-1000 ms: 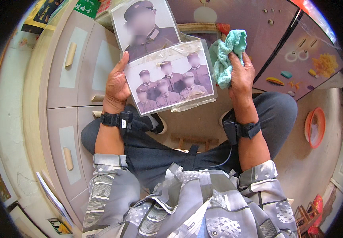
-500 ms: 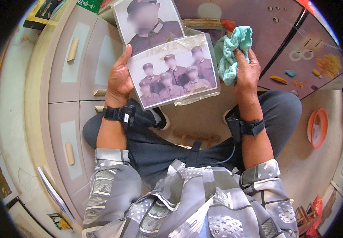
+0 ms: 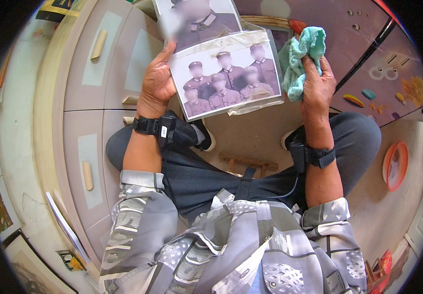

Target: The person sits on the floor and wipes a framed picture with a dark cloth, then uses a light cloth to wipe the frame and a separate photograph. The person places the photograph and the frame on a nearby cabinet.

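Note:
My left hand (image 3: 157, 82) grips the left edge of an old black-and-white group photograph (image 3: 225, 81), its thumb along the border. The print shows several people in caps and uniforms. Behind its upper edge, a larger portrait photograph (image 3: 210, 30) overlaps it, and clear plastic or tape sticks out around both. In my right hand (image 3: 318, 83) a crumpled teal cloth (image 3: 303, 61) is pinched between thumb and fingers. The cloth is beside the group photograph's right edge; whether they touch I cannot tell. Black straps with small boxes circle both my wrists.
Pale cabinets with drawers (image 3: 88, 147) line the left side. At the upper right is a dark purple cabinet (image 3: 363, 83) with painted decoration; a framed item (image 3: 270, 20) leans behind the photographs. An orange-rimmed basin (image 3: 395, 166) sits on the floor at right, and a wooden stool (image 3: 250, 161) between my feet.
The view has shifted a little, so the photographs, cloth and both hands appear slightly higher and further right. Both hands keep the same holds.

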Tool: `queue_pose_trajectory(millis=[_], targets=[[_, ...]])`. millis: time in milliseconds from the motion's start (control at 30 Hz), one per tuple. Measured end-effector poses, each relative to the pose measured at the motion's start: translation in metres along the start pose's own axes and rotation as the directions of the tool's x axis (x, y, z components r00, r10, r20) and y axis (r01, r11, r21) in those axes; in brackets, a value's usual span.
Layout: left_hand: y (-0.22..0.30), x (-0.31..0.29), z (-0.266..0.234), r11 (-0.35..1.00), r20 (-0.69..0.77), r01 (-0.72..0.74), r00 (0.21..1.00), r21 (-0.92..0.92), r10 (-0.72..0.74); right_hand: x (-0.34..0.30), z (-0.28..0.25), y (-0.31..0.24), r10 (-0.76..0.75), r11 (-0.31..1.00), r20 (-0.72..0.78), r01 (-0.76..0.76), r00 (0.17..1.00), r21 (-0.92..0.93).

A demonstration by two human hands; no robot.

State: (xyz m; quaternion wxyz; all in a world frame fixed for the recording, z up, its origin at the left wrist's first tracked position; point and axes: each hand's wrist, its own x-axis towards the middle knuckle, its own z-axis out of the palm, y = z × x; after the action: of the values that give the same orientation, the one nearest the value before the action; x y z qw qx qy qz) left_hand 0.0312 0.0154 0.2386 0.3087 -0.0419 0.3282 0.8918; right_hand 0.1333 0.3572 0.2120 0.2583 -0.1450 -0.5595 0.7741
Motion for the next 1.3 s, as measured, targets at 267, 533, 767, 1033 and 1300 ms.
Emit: queue_pose_trajectory(millis=[267, 533, 767, 1033, 1300], targets=[[0.0, -0.002, 0.004, 0.998, 0.084, 0.019, 0.996, 0.064, -0.025, -0.008, -0.004, -0.004, -0.126, 0.98, 0.001, 0.125, 0.992, -0.153], [0.001, -0.004, 0.007, 1.0, 0.099, 0.013, 0.995, 0.028, -0.015, -0.013, -0.005, -0.006, -0.175, 0.963, 0.004, 0.172, 0.985, -0.206], [0.003, 0.0, 0.0, 0.994, -0.002, -0.024, 1.0, 0.108, 0.024, -0.023, 0.003, -0.011, -0.196, 0.943, 0.008, 0.191, 0.981, -0.273], [0.002, -0.002, 0.004, 0.994, 0.101, -0.025, 0.995, 0.106, 0.014, -0.034, 0.014, -0.008, -0.296, 0.798, 0.107, 0.307, 0.949, -0.518], [-0.008, -0.007, 0.017, 0.998, 0.181, 0.031, 0.983, 0.056, -0.04, -0.066, 0.06, -0.011, -0.311, 0.606, 0.384, 0.493, 0.869, -0.624]])
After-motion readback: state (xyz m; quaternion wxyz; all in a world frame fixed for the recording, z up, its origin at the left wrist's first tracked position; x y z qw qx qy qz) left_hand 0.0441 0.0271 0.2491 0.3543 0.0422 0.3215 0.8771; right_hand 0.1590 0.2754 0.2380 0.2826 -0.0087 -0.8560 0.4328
